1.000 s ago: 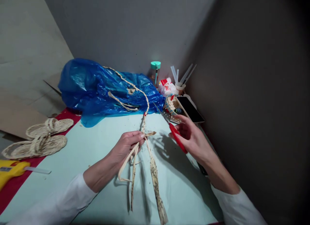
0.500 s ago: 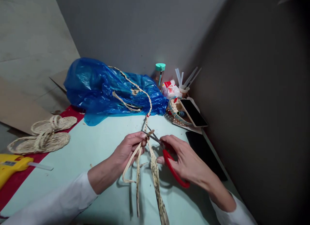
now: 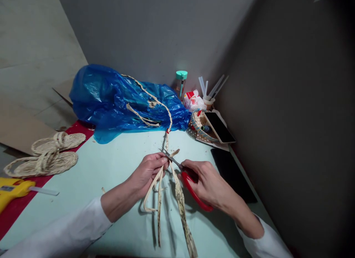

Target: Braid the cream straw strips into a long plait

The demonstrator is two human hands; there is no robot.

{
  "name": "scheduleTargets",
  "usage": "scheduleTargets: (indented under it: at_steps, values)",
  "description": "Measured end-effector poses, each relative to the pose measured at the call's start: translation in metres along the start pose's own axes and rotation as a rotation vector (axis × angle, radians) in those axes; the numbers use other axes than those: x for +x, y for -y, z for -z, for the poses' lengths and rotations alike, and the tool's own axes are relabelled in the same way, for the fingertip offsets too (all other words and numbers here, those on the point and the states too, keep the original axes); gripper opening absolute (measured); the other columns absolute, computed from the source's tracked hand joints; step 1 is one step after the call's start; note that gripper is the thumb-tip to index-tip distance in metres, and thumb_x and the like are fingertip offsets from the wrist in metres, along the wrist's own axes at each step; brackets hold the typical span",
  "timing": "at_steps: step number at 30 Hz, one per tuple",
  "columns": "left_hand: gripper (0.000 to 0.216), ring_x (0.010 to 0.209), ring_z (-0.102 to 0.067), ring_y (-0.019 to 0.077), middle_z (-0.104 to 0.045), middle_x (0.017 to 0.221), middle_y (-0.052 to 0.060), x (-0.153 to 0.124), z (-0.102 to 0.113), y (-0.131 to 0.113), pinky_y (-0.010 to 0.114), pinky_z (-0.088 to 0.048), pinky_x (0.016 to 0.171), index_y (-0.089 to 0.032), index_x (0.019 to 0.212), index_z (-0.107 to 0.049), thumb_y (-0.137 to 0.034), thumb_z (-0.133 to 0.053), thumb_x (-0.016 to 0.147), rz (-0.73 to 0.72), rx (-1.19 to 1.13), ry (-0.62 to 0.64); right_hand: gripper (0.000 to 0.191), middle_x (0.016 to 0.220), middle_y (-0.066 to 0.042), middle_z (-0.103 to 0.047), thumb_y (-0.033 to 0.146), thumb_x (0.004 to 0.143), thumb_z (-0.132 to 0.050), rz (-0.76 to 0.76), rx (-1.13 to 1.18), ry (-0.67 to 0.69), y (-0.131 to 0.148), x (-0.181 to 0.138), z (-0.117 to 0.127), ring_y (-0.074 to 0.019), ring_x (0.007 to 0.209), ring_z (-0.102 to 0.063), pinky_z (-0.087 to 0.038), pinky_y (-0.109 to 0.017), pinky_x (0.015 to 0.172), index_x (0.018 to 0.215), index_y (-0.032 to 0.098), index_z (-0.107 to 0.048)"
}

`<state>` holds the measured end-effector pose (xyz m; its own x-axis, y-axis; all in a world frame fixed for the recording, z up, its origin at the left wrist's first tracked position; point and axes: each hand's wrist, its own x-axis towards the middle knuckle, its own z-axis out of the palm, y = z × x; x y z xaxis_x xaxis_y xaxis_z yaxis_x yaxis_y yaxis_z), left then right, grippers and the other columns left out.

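My left hand (image 3: 149, 171) pinches the braided cord (image 3: 170, 119) just below frame centre; my right hand (image 3: 208, 180) grips red-handled scissors (image 3: 191, 190), blades near that pinch. A blue bag (image 3: 102, 95) lies upper left, sandals (image 3: 59, 163) far left.

Blue bag (image 3: 94, 91) blocks far side; tabletop (image 3: 107, 163) open between sandals (image 3: 61, 164) and left hand (image 3: 146, 173).

Pale tabletop (image 3: 119, 154), blue bag (image 3: 102, 99), woven sandals (image 3: 61, 164)

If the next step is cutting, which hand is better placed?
Probably the right hand: it holds the red scissors close to the short strip end. The left hand grips the braid.
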<state>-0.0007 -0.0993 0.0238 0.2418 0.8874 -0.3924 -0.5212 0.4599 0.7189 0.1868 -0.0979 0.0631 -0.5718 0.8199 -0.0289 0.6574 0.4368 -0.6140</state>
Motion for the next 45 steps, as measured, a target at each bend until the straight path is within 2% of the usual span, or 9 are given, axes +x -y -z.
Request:
scheduleTargets:
  at_steps: [4, 9, 13, 19, 23, 29, 33, 37, 45]
  values:
    - [0.013, 0.046, -0.046, 0.0045, -0.051, 0.058, -0.004, 0.0, 0.001, 0.001, 0.016, -0.038, 0.047, -0.013, 0.072, -0.058, -0.018, -0.07, 0.072, 0.008, 0.033, 0.028, 0.014, 0.06, 0.003, -0.051, 0.014, 0.083, -0.043, -0.01, 0.0, -0.005, -0.005, -0.001, -0.004, -0.0087, 0.052, -0.036, -0.03, -0.021, 0.054, 0.074, 0.017, -0.053]
    - [0.016, 0.04, -0.037, 0.0016, -0.047, 0.054, -0.005, 0.001, 0.003, -0.001, 0.014, -0.025, 0.04, -0.012, 0.069, -0.057, -0.023, -0.068, 0.074, -0.009, 0.119, 0.042, 0.024, 0.055, 0.003, -0.049, 0.032, 0.089, -0.046, -0.046, 0.02, -0.008, -0.022, 0.001, 0.007, -0.0084, 0.05, -0.036, -0.029, -0.02, 0.05, 0.073, 0.017, -0.057]
    - [0.017, 0.04, -0.034, 0.0024, -0.048, 0.055, -0.004, 0.002, 0.003, -0.002, 0.017, -0.019, 0.04, -0.012, 0.074, -0.062, -0.029, -0.065, 0.076, -0.015, 0.278, -0.028, 0.025, 0.063, -0.002, -0.059, 0.039, 0.088, -0.049, -0.24, -0.277, -0.19, -0.042, 0.005, 0.017, -0.0129, 0.055, -0.048, -0.031, -0.023, 0.055, 0.082, 0.016, -0.057]
    - [0.02, 0.045, -0.036, 0.006, -0.048, 0.056, -0.004, -0.001, 0.001, 0.001, 0.021, -0.023, 0.046, -0.012, 0.076, -0.063, -0.032, -0.061, 0.076, -0.061, 0.531, -0.109, 0.022, 0.087, -0.011, -0.065, 0.035, 0.087, -0.051, -0.392, -0.646, -0.151, -0.044, 0.007, 0.007, -0.0231, 0.075, -0.061, -0.032, -0.028, 0.057, 0.094, 0.016, -0.057]
    - [0.025, 0.049, -0.038, 0.0086, -0.047, 0.054, -0.004, -0.003, 0.003, 0.002, 0.024, -0.028, 0.052, -0.015, 0.064, -0.056, -0.035, -0.056, 0.078, -0.138, 0.695, -0.098, 0.024, 0.101, -0.016, -0.063, 0.031, 0.088, -0.051, -0.287, -0.681, -0.304, -0.034, 0.011, 0.005, -0.0293, 0.097, -0.057, -0.039, -0.032, 0.071, 0.102, 0.013, -0.06]
    - [0.024, 0.054, -0.042, 0.0109, -0.053, 0.058, -0.002, 0.0, 0.004, 0.0, 0.026, -0.031, 0.058, -0.016, 0.06, -0.054, -0.032, -0.051, 0.077, -0.177, 0.793, -0.072, 0.025, 0.087, -0.006, -0.068, 0.023, 0.093, -0.042, -0.056, -0.18, -0.201, -0.024, 0.036, 0.001, -0.0154, 0.074, -0.062, -0.041, -0.024, 0.068, 0.1, 0.016, -0.065]
    - [0.023, 0.055, -0.042, 0.012, -0.051, 0.056, -0.002, 0.005, 0.006, 0.002, 0.026, -0.032, 0.06, -0.017, 0.055, -0.049, -0.027, -0.047, 0.075, -0.25, 0.866, -0.057, 0.024, 0.092, -0.009, -0.068, 0.015, 0.091, -0.041, 0.033, -0.353, -0.246, -0.006, 0.066, 0.0, -0.0168, 0.082, -0.063, -0.041, -0.024, 0.072, 0.1, 0.015, -0.064]
    - [0.017, 0.056, -0.047, 0.0149, -0.052, 0.054, -0.002, 0.011, 0.01, 0.004, 0.028, -0.033, 0.059, -0.018, 0.059, -0.053, -0.024, -0.044, 0.071, -0.256, 0.898, -0.054, 0.028, 0.098, -0.013, -0.067, 0.009, 0.088, -0.042, 0.025, -0.628, -0.17, 0.017, 0.112, -0.009, -0.0222, 0.086, -0.065, -0.046, -0.029, 0.069, 0.11, 0.013, -0.058]
    - [0.015, 0.058, -0.045, 0.0156, -0.049, 0.054, -0.001, 0.015, 0.015, 0.007, 0.029, -0.032, 0.06, -0.02, 0.05, -0.043, -0.024, -0.041, 0.065, -0.313, 0.947, -0.033, 0.029, 0.102, -0.021, -0.065, -0.002, 0.075, -0.052, 0.026, -0.695, -0.117, 0.025, 0.173, -0.043, -0.0275, 0.095, -0.064, -0.05, -0.034, 0.072, 0.1, 0.006, -0.065]
